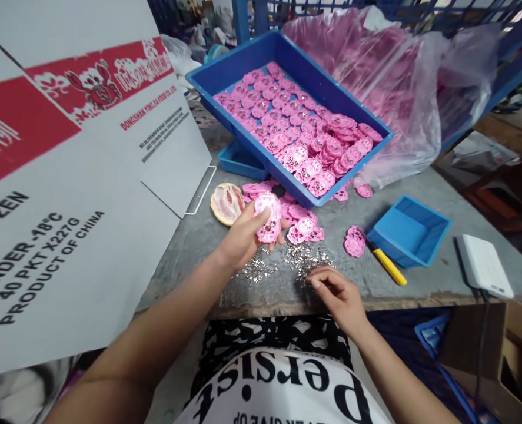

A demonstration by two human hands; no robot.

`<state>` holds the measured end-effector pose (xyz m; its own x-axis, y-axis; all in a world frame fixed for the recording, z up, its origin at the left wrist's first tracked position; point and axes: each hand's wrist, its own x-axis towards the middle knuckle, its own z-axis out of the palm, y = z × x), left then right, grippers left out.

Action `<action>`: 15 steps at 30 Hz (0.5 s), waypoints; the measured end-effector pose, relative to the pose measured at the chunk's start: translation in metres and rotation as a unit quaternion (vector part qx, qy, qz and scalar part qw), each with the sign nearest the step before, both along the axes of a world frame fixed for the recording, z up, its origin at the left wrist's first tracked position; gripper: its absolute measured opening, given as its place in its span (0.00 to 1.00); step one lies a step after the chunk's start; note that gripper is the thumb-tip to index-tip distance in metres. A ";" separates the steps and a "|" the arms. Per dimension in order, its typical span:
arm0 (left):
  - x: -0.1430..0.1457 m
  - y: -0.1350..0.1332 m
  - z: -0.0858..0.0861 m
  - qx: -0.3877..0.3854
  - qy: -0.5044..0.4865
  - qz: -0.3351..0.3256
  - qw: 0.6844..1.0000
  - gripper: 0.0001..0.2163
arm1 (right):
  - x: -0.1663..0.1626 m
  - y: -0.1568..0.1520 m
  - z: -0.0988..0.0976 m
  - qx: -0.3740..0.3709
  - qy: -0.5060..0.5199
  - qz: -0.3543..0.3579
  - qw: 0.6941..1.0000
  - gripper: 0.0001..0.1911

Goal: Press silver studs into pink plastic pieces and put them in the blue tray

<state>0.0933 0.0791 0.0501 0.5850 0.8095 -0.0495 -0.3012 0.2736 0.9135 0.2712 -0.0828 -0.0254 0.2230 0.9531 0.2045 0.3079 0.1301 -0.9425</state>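
The grey worktop [282, 299] has a rough near edge. Shiny metal bits [307, 258] lie scattered near its middle, loose pink pieces [302, 229] just beyond. A cut fruit [226, 204] sits left. On the right are a single pink piece [355, 241], a yellow-handled tool [389, 266], an open blue bin [413, 232] and a white device [485, 265].

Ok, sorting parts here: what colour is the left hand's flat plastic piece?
The flat plastic piece is pink, clearest in the head view.

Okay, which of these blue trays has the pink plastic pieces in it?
The large blue tray beside the clear plastic bag. It's far bigger than the small blue tray partly hidden by it and the squarish blue tray near the yellow-handled tool.
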 end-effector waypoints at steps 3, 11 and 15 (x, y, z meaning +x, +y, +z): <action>0.015 0.027 0.006 -0.037 -0.042 -0.044 0.997 0.21 | 0.020 -0.010 -0.012 0.011 -0.046 -0.054 0.997 0.10; 0.041 0.070 0.019 -0.033 -0.013 -0.023 0.999 0.15 | 0.066 -0.027 -0.038 0.026 -0.127 -0.179 0.975 0.10; 0.062 0.102 0.044 0.013 0.031 0.016 0.999 0.11 | 0.072 -0.027 -0.048 0.063 -0.169 -0.167 0.969 0.09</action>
